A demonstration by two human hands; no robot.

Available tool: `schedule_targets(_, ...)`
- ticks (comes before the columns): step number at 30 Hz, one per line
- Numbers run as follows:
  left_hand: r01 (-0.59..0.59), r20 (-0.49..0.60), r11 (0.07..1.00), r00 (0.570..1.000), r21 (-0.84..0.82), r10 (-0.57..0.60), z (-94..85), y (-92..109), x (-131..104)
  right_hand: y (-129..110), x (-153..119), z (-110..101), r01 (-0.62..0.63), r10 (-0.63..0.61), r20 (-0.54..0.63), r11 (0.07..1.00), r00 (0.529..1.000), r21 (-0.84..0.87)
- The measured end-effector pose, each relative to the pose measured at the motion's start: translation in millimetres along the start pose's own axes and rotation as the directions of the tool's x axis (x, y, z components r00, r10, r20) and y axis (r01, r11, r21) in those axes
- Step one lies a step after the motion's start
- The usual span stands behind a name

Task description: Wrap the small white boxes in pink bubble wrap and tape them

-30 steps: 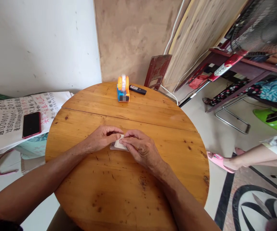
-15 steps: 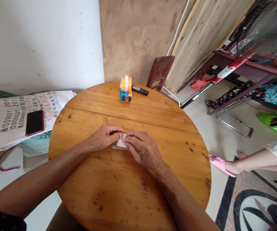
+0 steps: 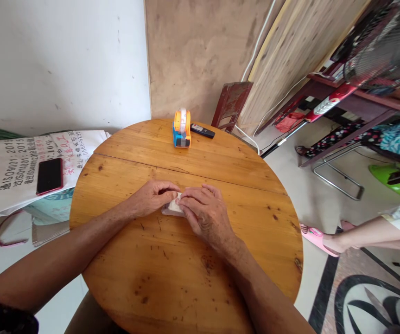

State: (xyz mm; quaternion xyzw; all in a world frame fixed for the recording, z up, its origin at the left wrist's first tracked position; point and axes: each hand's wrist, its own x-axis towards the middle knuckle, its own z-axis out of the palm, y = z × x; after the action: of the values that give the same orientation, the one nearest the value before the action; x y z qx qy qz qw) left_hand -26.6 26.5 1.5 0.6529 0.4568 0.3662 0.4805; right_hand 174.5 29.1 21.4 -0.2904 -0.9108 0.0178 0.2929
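A small white block-like packet (image 3: 175, 206) with a clear, film-like edge lies on the round wooden table (image 3: 144, 260). My left hand (image 3: 153, 199) grips its left end, with the thumb on top and fingers curled behind. On the other end, my right hand (image 3: 206, 211) presses its thumb and fingertips against the packet. Both hands cover much of it, so its exact kind cannot be made out. Beyond the hands, an orange and blue tape dispenser (image 3: 181, 130) with a roll of tape stands near the far edge.
A black marker-like object (image 3: 202, 131) lies beside the dispenser. Left of the table, a phone (image 3: 49, 176) rests on white printed sacks (image 3: 8, 185). A dark red chair (image 3: 231, 104) stands behind. At right are a fan (image 3: 377, 60) and a person's foot in a pink slipper (image 3: 320, 240).
Both hands stay at the packet. The right hand's fingers have shifted slightly, one now lifting a little at the back. The view has moved very slightly.
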Motion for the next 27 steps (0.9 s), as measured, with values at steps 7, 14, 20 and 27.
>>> schedule_targets(7, -0.006, 0.002, 1.000, 1.000, 0.019, 0.006, 0.5, 1.5, 0.4, 2.3, -0.3, 4.1, -0.014, 0.015, -0.046, 1.000, 0.999, 0.021)
schedule_targets(14, 0.019, -0.026, 0.993, 0.999, -0.118, -0.022, 2.7, 1.7, 0.1, 1.8, 0.0, 5.7, -0.024, 0.025, -0.060, 1.000, 0.998, 0.014)
schedule_targets(20, -0.013, -0.019, 0.991, 1.000, -0.131, 0.011, 3.1, 1.4, 0.9, -0.4, 0.7, 4.9, -0.025, 0.024, -0.056, 0.999, 0.998, -0.021)
schedule_targets(27, -0.025, -0.009, 0.991, 1.000, -0.132, 0.024, 2.5, 1.3, 1.8, -7.0, 2.3, 4.2, -0.037, 0.033, -0.084, 0.999, 0.996, -0.038)
